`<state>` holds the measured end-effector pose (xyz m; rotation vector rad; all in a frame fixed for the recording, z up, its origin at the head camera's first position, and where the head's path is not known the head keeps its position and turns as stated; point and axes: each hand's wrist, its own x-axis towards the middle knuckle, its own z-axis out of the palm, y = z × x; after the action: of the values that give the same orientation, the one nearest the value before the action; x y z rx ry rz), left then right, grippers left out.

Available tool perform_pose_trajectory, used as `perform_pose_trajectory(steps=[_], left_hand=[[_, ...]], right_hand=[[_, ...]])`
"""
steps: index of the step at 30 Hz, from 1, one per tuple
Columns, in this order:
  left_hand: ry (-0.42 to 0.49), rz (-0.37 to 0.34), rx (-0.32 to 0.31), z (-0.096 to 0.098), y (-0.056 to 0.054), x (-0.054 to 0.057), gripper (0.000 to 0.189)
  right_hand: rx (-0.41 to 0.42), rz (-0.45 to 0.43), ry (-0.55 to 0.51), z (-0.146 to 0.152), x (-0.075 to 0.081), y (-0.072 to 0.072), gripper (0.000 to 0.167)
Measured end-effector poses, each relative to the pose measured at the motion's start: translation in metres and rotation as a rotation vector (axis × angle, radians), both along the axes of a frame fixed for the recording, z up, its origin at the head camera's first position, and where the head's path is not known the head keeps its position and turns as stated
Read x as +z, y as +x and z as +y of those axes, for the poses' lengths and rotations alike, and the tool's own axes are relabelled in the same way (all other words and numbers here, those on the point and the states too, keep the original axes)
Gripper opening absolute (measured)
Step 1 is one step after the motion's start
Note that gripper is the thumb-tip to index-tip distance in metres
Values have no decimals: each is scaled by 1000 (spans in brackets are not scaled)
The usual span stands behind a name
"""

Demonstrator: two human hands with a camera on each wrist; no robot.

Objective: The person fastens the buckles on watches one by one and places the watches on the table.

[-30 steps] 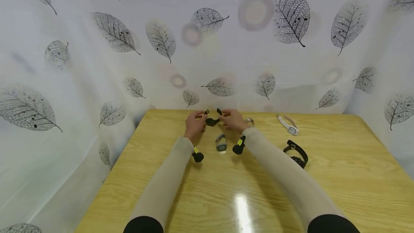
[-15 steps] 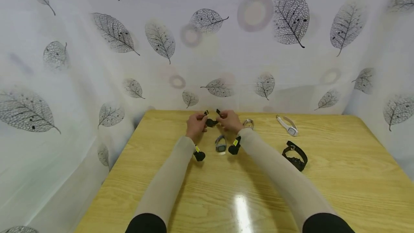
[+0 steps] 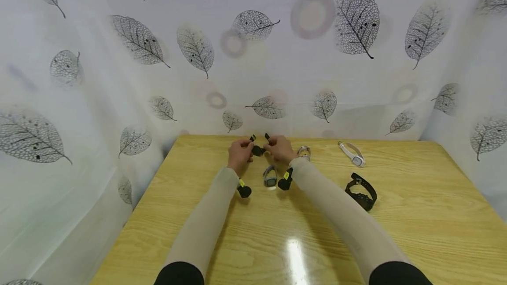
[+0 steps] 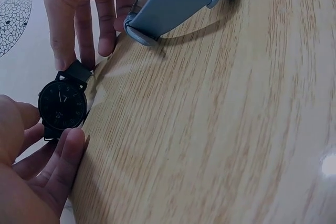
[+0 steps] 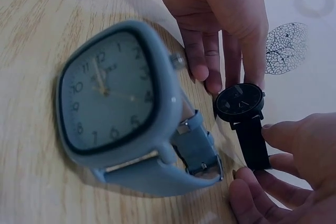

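Note:
A black round-faced wristwatch (image 3: 258,150) stands near the table's back edge, held between both hands, its two strap ends pointing up. My left hand (image 3: 240,155) pinches one side of the strap. On the other side, the strap is pinched by my right hand (image 3: 280,148). The black dial (image 4: 62,104) faces me in the left wrist view, fingers at each end of it. In the right wrist view the strap (image 5: 253,144) runs down from the case to the right hand's fingers. A blue-grey square watch (image 3: 270,177) sits just in front of the hands.
Beside the right wrist is a metal-coloured watch (image 3: 304,151), partly hidden. Farther right lie a white watch (image 3: 358,160) and a chunky black watch (image 3: 362,199). A leaf-printed curtain (image 3: 301,65) hangs right behind the wooden table (image 3: 253,241).
The right hand and forearm have shifted slightly left, uncovering more of the metal-coloured watch and the chunky black one. Both hands keep their hold on the black watch.

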<state>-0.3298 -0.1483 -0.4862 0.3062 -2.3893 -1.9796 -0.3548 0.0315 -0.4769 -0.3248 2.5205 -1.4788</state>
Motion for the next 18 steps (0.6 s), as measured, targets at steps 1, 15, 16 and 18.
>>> perform_pose_trajectory(steps=[1, 15, 16, 18], left_hand=[[2, -6, 2, 0, 0, 0, 26], [-2, -18, 24, 3, -1, -2, 23], [-10, -9, 28, 3, -1, -2, 24], [-30, 13, 32, 2, -1, -3, 24]], right_hand=[[-4, 1, 4, 0, 0, 0, 22], [-56, 15, 65, -4, 5, 5, 28], [-60, 16, 65, -4, 5, 6, 31], [-70, 27, 71, -4, 5, 6, 40]])
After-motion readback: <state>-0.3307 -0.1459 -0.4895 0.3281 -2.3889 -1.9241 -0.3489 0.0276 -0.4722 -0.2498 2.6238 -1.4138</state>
